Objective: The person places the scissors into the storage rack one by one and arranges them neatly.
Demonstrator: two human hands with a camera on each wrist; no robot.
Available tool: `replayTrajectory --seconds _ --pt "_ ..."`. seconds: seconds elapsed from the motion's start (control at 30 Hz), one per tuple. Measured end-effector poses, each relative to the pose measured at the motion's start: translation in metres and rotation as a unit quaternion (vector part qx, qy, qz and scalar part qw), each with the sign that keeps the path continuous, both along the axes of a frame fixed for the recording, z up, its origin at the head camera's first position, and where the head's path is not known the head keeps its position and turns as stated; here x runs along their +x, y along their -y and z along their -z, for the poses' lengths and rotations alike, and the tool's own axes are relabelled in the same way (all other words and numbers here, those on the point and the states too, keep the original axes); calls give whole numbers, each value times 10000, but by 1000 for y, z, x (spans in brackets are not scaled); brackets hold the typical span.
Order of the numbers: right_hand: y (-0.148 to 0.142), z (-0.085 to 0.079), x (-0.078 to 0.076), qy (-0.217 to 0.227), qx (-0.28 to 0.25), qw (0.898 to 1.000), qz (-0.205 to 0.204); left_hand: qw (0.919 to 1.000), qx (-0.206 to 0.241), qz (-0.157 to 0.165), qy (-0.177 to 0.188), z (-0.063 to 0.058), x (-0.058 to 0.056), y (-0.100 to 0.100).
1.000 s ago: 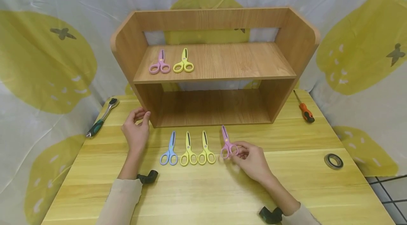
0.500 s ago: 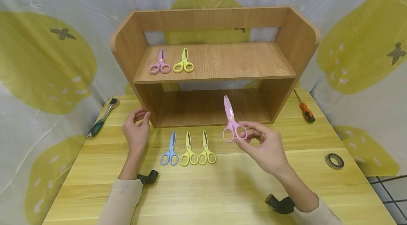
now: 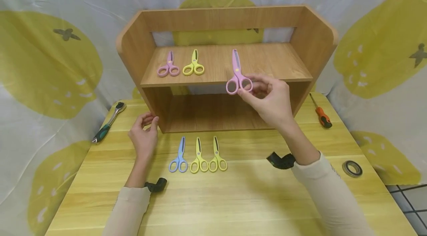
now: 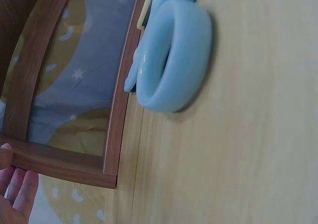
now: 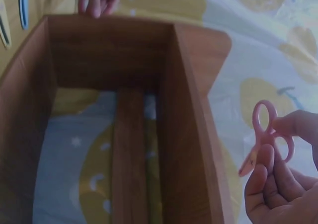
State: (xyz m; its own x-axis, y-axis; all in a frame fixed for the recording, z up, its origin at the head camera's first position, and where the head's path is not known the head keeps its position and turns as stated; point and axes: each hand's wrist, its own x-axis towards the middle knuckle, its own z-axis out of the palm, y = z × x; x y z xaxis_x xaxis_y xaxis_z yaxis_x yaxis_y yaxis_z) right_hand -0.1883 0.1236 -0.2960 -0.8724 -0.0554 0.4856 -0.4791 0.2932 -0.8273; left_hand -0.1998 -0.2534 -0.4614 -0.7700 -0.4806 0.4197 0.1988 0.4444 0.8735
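Observation:
My right hand (image 3: 268,99) pinches pink scissors (image 3: 236,71) by a finger loop, in front of the upper board of a two-tier wooden shelf (image 3: 260,58). The blades point away and upward; in the right wrist view the pink scissors (image 5: 268,129) are beside the shelf. On the upper board, at the left, lie another pair of pink scissors (image 3: 168,66) and yellow scissors (image 3: 194,63). My left hand (image 3: 144,132) touches the shelf's left side panel, its fingertips (image 4: 25,189) against the outer face. Blue scissors (image 3: 179,156) and two yellow pairs (image 3: 199,156) lie in front of the shelf.
A ratchet wrench (image 3: 108,123) with a green handle lies at the table's left. On the right are an orange-handled screwdriver (image 3: 322,113) and a metal ring bearing (image 3: 352,168). Patterned cloth (image 3: 60,162) hangs behind and at both sides.
My right hand has lifted the pink scissors from the table row and raised them to the height of the upper board. The left hand has stayed at the side panel.

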Motion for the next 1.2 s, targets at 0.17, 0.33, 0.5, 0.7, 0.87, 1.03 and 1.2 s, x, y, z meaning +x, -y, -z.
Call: replayTrajectory --seconds 0.17,0.33,0.5,0.7,0.87,1.03,1.2 --pt "7 -12 -38 121 179 9998 28 10000 -6 -34 2 0 0 0" --pt "19 -19 -64 357 658 9972 49 9999 -39 -58 101 2 2 0" --pt "34 -24 -81 590 971 9934 -137 9999 -53 -93 99 1 3 0" --pt "43 -26 -93 815 1447 9858 -236 10000 -16 -64 51 2 2 -2" --pt "43 -26 -96 803 1944 9773 -260 10000 -25 -48 20 3 1 -2" --pt "42 -26 -97 749 2319 9692 -356 10000 -8 -63 -10 1 2 -3" --pt "40 -27 -97 856 2389 9664 -415 10000 -48 -37 -37 0 2 -2"
